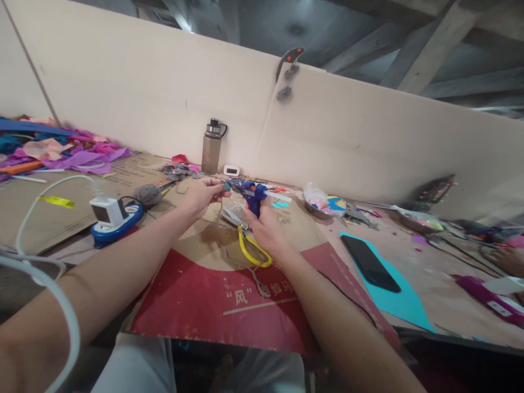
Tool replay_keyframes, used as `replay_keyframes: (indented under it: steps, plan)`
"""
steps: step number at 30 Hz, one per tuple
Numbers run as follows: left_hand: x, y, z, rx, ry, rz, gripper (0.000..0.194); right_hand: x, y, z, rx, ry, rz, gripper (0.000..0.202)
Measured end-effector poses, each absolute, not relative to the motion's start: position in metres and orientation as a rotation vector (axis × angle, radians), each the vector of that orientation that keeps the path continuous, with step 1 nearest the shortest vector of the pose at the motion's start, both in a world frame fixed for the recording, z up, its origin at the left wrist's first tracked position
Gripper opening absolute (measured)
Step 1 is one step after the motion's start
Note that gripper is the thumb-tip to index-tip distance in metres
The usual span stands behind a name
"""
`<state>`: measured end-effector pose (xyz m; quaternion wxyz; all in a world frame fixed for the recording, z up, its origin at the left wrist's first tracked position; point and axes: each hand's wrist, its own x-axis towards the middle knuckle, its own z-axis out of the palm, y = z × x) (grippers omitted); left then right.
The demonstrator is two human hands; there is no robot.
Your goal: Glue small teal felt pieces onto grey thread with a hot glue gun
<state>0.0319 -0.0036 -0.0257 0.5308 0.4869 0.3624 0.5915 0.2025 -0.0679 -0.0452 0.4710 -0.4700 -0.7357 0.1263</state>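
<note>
My right hand is wrapped round the handle of a blue glue gun, which has a pale glue stick in its back end. The gun's nozzle points left, at my left hand. Between the fingertips of my left hand is a small teal piece, close to the nozzle; whether they touch is hard to tell. Grey yarn hangs below my left hand onto the red and brown cardboard. Yellow-handled scissors lie on the cardboard below my right hand.
A bottle and small white clock stand by the partition. On the left are a power strip, yarn ball and paper scraps. A bowl, a phone and another person's hand are on the right.
</note>
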Motion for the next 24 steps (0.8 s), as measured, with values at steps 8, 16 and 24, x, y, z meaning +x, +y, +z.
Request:
replay_keyframes:
  steps: [8, 16, 24]
  plan:
    - [0.0304, -0.0047, -0.0244, 1.18, 0.866, 1.42, 0.015, 0.2045, -0.0656, -0.0474, -1.138, -1.775, 0.326, 0.024]
    - [0.0308, -0.0035, -0.025, 1.172, 0.863, 1.419, 0.017, 0.2032, -0.0667, -0.0479, -1.155, -1.787, 0.313, 0.021]
    - [0.0276, -0.0026, -0.0246, 1.081, 0.864, 1.393, 0.008, 0.2041, -0.0698, -0.0442, -1.087, -1.652, 0.596, 0.022]
